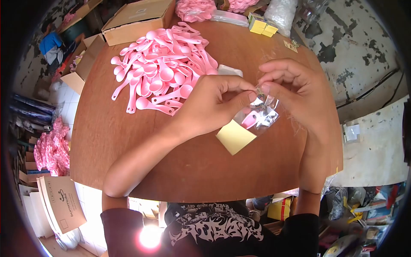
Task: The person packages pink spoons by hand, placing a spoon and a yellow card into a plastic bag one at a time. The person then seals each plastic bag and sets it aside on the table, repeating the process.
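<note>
My left hand [209, 103] pinches the gathered top of a clear plastic bag [269, 116] between thumb and forefinger. Inside the bag shows part of a pink spoon [249, 120]. Close by, my right hand [295, 88] is closed in a pinch at the bag's neck, with thin, hair-like strands of string [296, 125] trailing from it. The exact grip on the strands is partly hidden by the fingers. A yellow paper square [235, 137] lies just below the bag. To the left is a large heap of pink plastic spoons [165, 70].
The brown wooden table [192, 167] carries a cardboard box [139, 21], pink bundles [196, 9] and small yellow boxes [262, 25] along its far edge. A person in a blue top [51, 43] sits at far left. Another open carton [83, 64] stands beside the table.
</note>
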Action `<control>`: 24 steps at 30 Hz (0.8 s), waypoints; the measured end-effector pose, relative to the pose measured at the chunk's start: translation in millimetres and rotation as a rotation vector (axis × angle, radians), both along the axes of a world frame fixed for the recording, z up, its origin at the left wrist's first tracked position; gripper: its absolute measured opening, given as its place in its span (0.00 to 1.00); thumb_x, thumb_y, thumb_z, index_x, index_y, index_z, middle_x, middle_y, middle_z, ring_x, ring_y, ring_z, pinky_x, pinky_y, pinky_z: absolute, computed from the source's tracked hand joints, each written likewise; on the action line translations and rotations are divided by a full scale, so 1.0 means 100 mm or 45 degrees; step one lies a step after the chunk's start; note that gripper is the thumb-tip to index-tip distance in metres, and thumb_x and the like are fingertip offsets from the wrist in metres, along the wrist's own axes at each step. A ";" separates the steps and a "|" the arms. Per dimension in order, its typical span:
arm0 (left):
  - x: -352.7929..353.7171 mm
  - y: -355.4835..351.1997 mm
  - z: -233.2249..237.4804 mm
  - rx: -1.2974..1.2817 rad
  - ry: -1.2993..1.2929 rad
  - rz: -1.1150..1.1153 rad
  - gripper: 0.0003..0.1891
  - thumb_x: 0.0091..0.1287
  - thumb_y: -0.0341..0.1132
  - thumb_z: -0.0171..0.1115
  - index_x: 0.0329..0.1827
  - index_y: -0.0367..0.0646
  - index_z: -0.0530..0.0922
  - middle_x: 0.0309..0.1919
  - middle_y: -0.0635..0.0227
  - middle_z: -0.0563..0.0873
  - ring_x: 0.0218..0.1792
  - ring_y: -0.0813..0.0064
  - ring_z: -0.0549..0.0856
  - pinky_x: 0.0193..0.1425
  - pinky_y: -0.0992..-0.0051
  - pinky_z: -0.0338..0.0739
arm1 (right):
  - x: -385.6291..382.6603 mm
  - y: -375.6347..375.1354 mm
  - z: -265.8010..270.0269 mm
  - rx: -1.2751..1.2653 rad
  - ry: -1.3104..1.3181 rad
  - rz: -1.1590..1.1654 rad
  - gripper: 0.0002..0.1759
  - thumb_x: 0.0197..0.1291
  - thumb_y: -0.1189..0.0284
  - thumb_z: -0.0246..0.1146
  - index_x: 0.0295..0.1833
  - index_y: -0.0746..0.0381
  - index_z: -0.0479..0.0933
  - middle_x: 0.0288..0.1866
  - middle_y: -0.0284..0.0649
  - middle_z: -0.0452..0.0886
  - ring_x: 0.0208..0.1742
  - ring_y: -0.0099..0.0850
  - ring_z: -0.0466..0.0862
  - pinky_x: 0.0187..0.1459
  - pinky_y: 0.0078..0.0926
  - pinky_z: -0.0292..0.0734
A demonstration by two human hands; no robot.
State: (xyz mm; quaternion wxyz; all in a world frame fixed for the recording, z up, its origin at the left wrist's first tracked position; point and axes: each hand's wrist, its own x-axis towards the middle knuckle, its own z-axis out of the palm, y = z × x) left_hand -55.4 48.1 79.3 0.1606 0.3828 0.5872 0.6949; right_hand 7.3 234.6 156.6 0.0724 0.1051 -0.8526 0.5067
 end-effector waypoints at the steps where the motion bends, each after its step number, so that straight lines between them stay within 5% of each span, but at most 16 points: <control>1: 0.02 0.00 0.00 0.001 0.003 0.002 0.10 0.72 0.28 0.63 0.51 0.32 0.83 0.38 0.66 0.88 0.39 0.81 0.87 0.43 0.81 0.82 | 0.02 -0.01 -0.06 0.001 0.003 0.002 0.14 0.61 0.80 0.67 0.53 0.65 0.81 0.41 0.36 0.86 0.41 0.19 0.84 0.43 0.17 0.79; 4: 0.03 0.01 -0.03 -0.173 -0.002 0.078 0.10 0.72 0.28 0.62 0.50 0.32 0.83 0.37 0.65 0.89 0.37 0.80 0.88 0.40 0.81 0.83 | 0.07 0.00 -0.17 0.371 0.559 -0.140 0.10 0.57 0.79 0.69 0.46 0.64 0.84 0.43 0.38 0.85 0.44 0.27 0.84 0.43 0.26 0.79; 8: 0.05 0.01 -0.03 -0.133 -0.025 0.040 0.10 0.72 0.28 0.62 0.51 0.32 0.83 0.37 0.66 0.89 0.37 0.80 0.88 0.42 0.80 0.83 | 0.19 0.01 -0.27 0.656 0.717 -0.140 0.12 0.49 0.81 0.72 0.42 0.63 0.85 0.39 0.40 0.82 0.41 0.37 0.83 0.41 0.29 0.78; 11: 0.08 0.02 -0.04 -0.131 0.028 0.045 0.10 0.72 0.28 0.63 0.51 0.32 0.83 0.37 0.66 0.88 0.37 0.80 0.88 0.42 0.80 0.84 | 0.23 -0.07 -0.32 0.717 0.794 -0.263 0.10 0.49 0.79 0.73 0.39 0.62 0.84 0.39 0.38 0.81 0.41 0.36 0.82 0.39 0.30 0.77; 13: 0.10 0.03 -0.04 -0.121 -0.002 0.071 0.10 0.70 0.26 0.60 0.49 0.30 0.84 0.28 0.65 0.87 0.28 0.83 0.84 0.33 0.80 0.80 | 0.24 -0.09 -0.34 0.703 0.854 -0.272 0.09 0.48 0.79 0.73 0.37 0.61 0.84 0.39 0.37 0.80 0.40 0.36 0.81 0.38 0.30 0.77; 16: 0.10 -0.01 0.03 -0.228 -0.004 0.032 0.10 0.72 0.27 0.61 0.51 0.32 0.83 0.36 0.66 0.89 0.34 0.80 0.88 0.40 0.80 0.84 | 0.25 -0.08 -0.37 0.740 0.917 -0.258 0.09 0.48 0.78 0.73 0.36 0.61 0.83 0.38 0.36 0.79 0.39 0.35 0.81 0.36 0.31 0.76; 24: 0.14 -0.04 0.02 -0.358 0.319 0.023 0.13 0.67 0.23 0.62 0.54 0.31 0.82 0.36 0.60 0.89 0.35 0.74 0.89 0.42 0.76 0.85 | 0.24 -0.11 -0.44 1.053 0.971 -0.241 0.08 0.44 0.77 0.72 0.32 0.60 0.80 0.36 0.32 0.78 0.35 0.34 0.79 0.32 0.32 0.74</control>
